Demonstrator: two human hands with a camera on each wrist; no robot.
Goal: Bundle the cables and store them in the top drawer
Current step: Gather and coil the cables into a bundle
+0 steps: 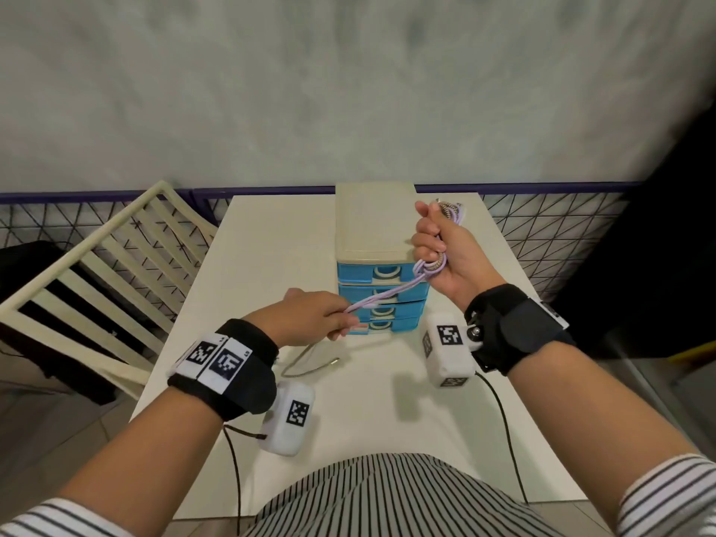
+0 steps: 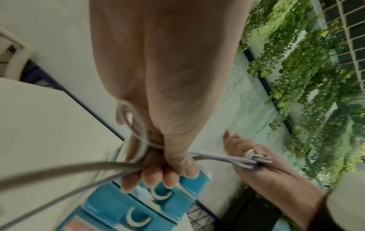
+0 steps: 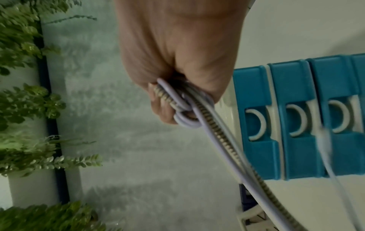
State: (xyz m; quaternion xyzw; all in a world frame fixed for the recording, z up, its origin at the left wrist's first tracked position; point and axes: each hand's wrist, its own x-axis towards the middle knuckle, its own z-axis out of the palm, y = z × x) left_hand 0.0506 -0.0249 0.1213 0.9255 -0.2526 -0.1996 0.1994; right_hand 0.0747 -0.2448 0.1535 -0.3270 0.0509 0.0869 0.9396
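A pale surface (image 1: 248, 273) stands against a mottled grey wall, with a slatted chair (image 1: 97, 265) to one side and wire mesh railing behind. Nearest the person, a braided cable tail (image 1: 310, 368) lies loose on the surface just below the left hand (image 1: 310, 317), its metal plug resting free. The left grip is closed, fingers curled round lilac and braided strands, which run taut up and away to the right hand (image 1: 441, 250). That grip is also closed, wrapped round the coil (image 1: 434, 265) of lilac and braided loops; more loops poke out past its knuckles on the far side. Just behind the taut strands, between the two grips, stands the drawer unit (image 1: 381, 265), four blue drawers, all shut, the top drawer (image 1: 383, 272) level with the right grip's underside.

Risks, as I judge them: the strands are pulled tight across the unit's front, so a stronger tug from the left grip could drag loops out of the right fist and undo the coil. The loose tail on the surface may snag on the wrist camera lead (image 1: 232, 459) or sweep against the light-looking unit and shift it. Both grips are full while the drawer is shut, so freeing one to open it, before the wrap is secured, could let the bundle spring apart. Loops sticking out may catch the drawer rim
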